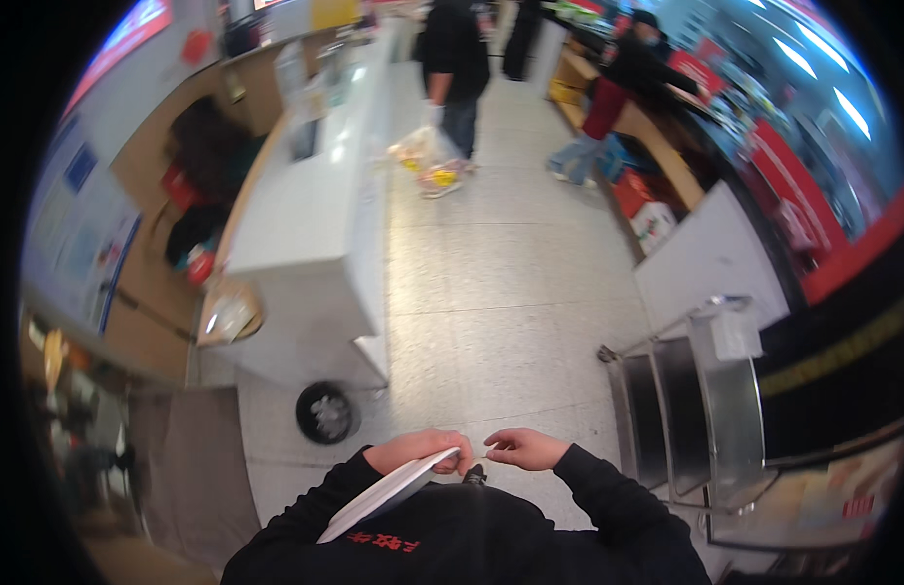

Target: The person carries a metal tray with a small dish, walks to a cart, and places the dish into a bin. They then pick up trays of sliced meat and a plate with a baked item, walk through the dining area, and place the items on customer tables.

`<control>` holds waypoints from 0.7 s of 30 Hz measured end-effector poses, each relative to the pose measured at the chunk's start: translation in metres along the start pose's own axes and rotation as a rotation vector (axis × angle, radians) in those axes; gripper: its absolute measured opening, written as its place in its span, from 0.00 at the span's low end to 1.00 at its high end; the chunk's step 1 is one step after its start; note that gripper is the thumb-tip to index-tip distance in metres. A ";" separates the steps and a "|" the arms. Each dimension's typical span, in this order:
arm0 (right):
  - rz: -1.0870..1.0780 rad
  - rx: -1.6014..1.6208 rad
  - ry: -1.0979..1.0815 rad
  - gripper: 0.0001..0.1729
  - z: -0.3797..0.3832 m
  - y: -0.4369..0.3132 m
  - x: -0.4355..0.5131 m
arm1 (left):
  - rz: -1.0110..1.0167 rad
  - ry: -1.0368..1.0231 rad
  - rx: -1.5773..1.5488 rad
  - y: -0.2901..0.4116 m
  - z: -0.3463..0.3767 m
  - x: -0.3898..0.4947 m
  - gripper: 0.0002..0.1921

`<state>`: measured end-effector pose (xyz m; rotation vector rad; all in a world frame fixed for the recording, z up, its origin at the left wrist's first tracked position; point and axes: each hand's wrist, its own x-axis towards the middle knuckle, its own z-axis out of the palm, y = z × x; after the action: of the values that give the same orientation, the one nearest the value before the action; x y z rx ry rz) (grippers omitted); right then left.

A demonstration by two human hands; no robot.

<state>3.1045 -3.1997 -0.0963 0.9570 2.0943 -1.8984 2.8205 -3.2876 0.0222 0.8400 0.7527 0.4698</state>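
In front of my body, my left hand [423, 447] grips the end of a flat white object [386, 499], possibly a plate or tray. Seen nearly edge-on, it slants down to the left against my dark top. Just to the right, my right hand [526, 448] hovers with thumb and bent fingers apart. A small gap separates the two hands, and I make out nothing clearly held in the right one. One shoe [475, 474] shows on the floor below them.
A white counter [291, 227] runs ahead on the left, with a black waste bin [326, 413] at its near end. A metal trolley [686, 409] stands at right. Along the aisle, one person [456, 66] carries a bag [434, 164]; another person [620, 73] reaches over the right counter.
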 end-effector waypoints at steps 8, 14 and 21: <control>-0.155 0.046 0.027 0.39 -0.105 -0.073 0.008 | 0.357 -0.258 0.272 0.133 -0.050 0.126 0.31; -0.237 0.308 0.232 0.29 -0.161 -0.088 0.034 | 0.680 -0.489 0.194 0.208 -0.071 0.222 0.37; -0.453 0.578 0.559 0.25 -0.252 -0.084 0.022 | 0.944 -0.322 0.207 0.280 -0.090 0.357 0.34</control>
<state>3.1158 -2.9552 0.0090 1.3382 2.2176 -2.8463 2.9626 -2.8488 0.0626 1.4171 0.0591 1.0685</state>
